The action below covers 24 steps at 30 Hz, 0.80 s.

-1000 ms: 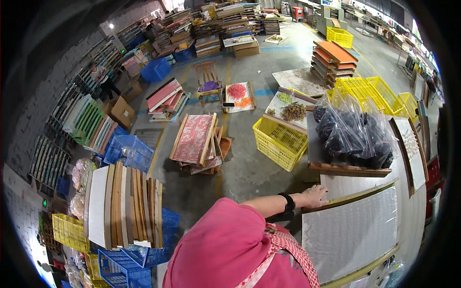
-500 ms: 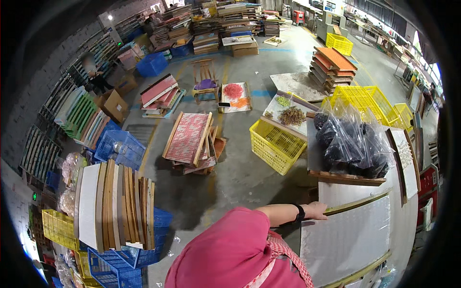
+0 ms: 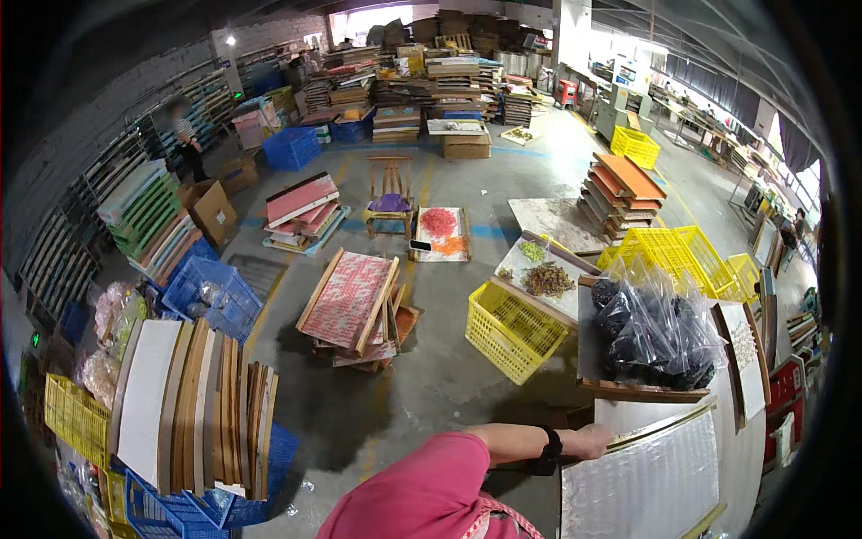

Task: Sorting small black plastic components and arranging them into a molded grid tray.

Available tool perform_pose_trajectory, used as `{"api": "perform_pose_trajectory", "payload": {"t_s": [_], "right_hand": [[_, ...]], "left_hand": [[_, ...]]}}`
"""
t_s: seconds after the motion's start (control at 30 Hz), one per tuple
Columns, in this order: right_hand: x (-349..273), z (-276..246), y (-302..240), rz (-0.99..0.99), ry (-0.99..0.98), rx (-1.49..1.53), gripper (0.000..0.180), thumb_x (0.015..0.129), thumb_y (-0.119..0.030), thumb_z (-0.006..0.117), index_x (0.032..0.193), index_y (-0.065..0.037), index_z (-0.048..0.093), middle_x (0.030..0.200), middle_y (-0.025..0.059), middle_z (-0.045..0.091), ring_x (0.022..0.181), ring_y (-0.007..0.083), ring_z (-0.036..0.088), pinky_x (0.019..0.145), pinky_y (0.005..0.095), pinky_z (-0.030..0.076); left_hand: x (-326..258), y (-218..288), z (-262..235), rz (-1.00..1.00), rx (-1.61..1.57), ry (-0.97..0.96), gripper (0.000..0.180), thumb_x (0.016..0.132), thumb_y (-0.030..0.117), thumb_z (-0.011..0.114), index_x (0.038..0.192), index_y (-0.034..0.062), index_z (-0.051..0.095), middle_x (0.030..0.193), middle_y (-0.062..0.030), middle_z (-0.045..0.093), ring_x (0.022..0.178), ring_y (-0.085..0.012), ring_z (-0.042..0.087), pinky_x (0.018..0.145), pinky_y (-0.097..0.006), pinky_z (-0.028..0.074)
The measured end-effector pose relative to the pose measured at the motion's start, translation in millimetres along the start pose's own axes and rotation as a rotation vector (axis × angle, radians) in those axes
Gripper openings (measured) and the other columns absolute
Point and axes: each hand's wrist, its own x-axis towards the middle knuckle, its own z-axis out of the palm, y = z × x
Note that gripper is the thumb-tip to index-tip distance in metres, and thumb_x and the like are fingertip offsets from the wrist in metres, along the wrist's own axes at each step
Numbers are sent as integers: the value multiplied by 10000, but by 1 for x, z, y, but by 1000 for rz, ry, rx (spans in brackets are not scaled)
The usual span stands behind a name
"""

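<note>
My left hand (image 3: 588, 442) reaches across to the right from a pink sleeve, with a black band on the wrist. Its fingers close over the near-left end of a wooden edge strip on a white wood-edged tray (image 3: 642, 476). The tray lies on a pale table surface (image 3: 738, 467), and its lower part is cut off by the picture's edge. Just beyond it, clear plastic bags of dark pieces (image 3: 651, 332) sit on another wood-edged tray (image 3: 642, 392). My right hand is out of view.
A narrow tray of small white pieces (image 3: 742, 350) lies at the right. Left of the table stands a yellow crate (image 3: 512, 337) under a tray of dried plant bits (image 3: 549, 279). Stacked trays (image 3: 350, 305) stand mid-floor; upright boards (image 3: 193, 404) fill the left. A person (image 3: 187, 139) stands far left.
The view has tilted upward, so everything sits lower in the picture and more of the far room shows. My left hand stays on the tray's wooden edge.
</note>
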Motion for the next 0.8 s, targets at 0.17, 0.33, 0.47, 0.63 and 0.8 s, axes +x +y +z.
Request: {"api": "perform_pose_trajectory", "payload": {"t_s": [0.17, 0.33, 0.47, 0.63, 0.8], "right_hand": [[14, 50, -44, -58, -167, 76, 570, 848, -305, 612, 1275, -35, 347, 1126, 143, 507, 962, 252, 544, 744, 379, 504], [1, 134, -82, -93, -360, 164, 498, 835, -256, 618, 1225, -36, 399, 1074, 121, 507, 907, 230, 541, 716, 361, 494], [-27, 200, -128, -155, -506, 195, 442, 825, -217, 623, 1185, -36, 441, 1033, 105, 507, 863, 212, 538, 693, 347, 486], [-89, 289, -162, -207, -746, 170, 373, 812, -168, 629, 1134, -37, 492, 982, 83, 508, 808, 190, 535, 664, 329, 476], [-173, 374, -137, -715, -939, 1, 350, 781, -172, 637, 1088, -65, 508, 911, 55, 475, 737, 171, 513, 640, 325, 465]], "left_hand": [[-81, -9, -29, -197, -67, 133, 250, 783, 115, 559, 975, -38, 608, 835, -245, 650, 823, -425, 637, 744, -488, 496], [-186, -47, -66, -186, -41, 566, 401, 858, 217, 570, 1171, -25, 510, 798, -289, 610, 787, -453, 606, 692, -505, 482], [-292, -41, -122, -434, 19, 556, 444, 870, 233, 561, 1220, -23, 461, 804, -283, 606, 780, -458, 600, 680, -512, 467], [-454, -45, -146, -641, 220, 773, 412, 863, 252, 564, 1162, -21, 489, 906, -281, 601, 886, -441, 588, 773, -517, 456], [-651, -13, -147, -844, 230, 1002, 414, 864, 257, 580, 1138, -44, 504, 1004, -307, 590, 955, -449, 574, 818, -478, 466]]}}
